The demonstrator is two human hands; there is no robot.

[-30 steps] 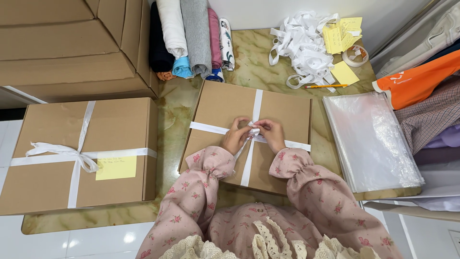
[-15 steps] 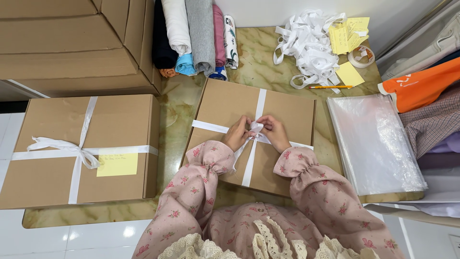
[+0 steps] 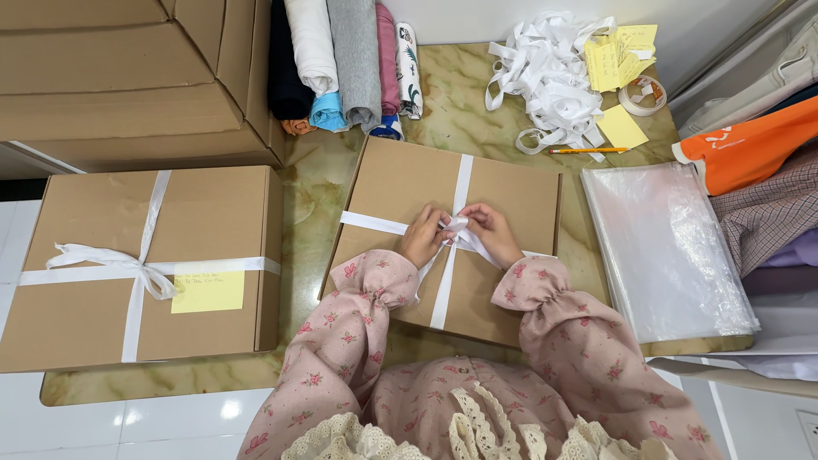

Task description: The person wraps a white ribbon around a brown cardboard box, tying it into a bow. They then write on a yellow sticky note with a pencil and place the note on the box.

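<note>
Both hands sit on top of a flat brown cardboard box (image 3: pixel 503 200) at the middle of a marbled green tabletop (image 3: pixel 315 192). The left hand (image 3: pixel 423 237) and right hand (image 3: pixel 492 232) meet at the crossing of a white ribbon (image 3: pixel 461 183) that runs lengthwise and crosswise over the box lid; fingers of both are pinched shut on the ribbon ends at the crossing, where a small loop of ribbon bunches up between them. Pink floral sleeves (image 3: pixel 341 341) cover both forearms. To the left, just beside the box, lies a second cardboard box (image 3: pixel 94 315) already tied with a white bow, a yellow sticky note (image 3: pixel 208 291) on its lid. Behind it stands a stack of plain cartons (image 3: pixel 111 77). Rolled fabrics (image 3: pixel 341 60) lie at the far edge. Far right of those: a heap of loose white ribbon (image 3: pixel 550 81), yellow notes (image 3: pixel 620 55), a tape roll (image 3: pixel 642 95), a pencil (image 3: pixel 588 151). A stack of clear plastic bags (image 3: pixel 665 255) lies right of the box, folded clothes (image 3: pixel 754 153) beyond.
</note>
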